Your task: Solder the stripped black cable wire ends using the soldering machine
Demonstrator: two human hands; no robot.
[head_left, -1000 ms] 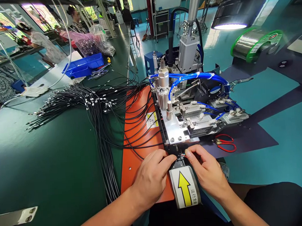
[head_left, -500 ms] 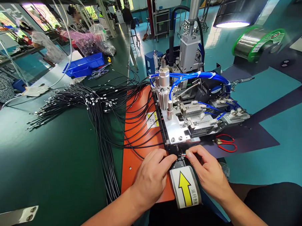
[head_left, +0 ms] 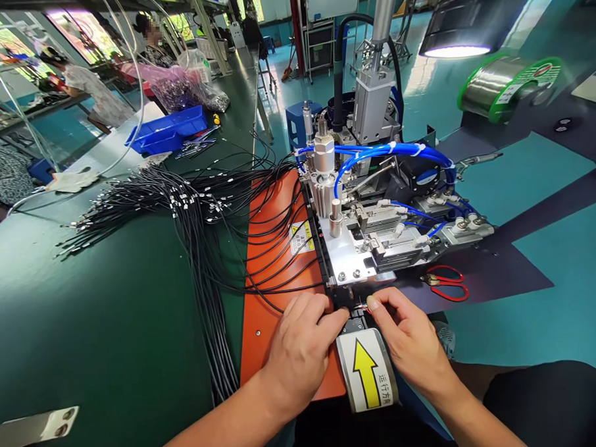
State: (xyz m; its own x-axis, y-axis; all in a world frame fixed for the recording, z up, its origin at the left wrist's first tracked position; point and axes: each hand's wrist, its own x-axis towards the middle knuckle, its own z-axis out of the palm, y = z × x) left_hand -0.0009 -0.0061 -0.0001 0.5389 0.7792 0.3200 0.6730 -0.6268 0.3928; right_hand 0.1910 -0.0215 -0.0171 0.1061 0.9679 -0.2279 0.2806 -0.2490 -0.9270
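Note:
My left hand is closed over the end of a black cable at the front of the machine, its thumb reaching to the black fixture. Opposite it, my right hand pinches thin coloured wires between thumb and forefinger, just right of that fixture. Below both hands is a rounded guard with a yellow arrow. The cable's tip is hidden by my left fingers. Several more black cables cross the orange plate into the machine's side.
A large bundle of black cables lies on the green table. Behind it sit blue trays. Red-handled scissors lie right of the machine. A solder wire spool and a lamp stand at upper right. Other people work at far left.
Both hands keep nearly the same place and grip. The whole view has shifted very slightly; nothing has visibly been taken or let go.

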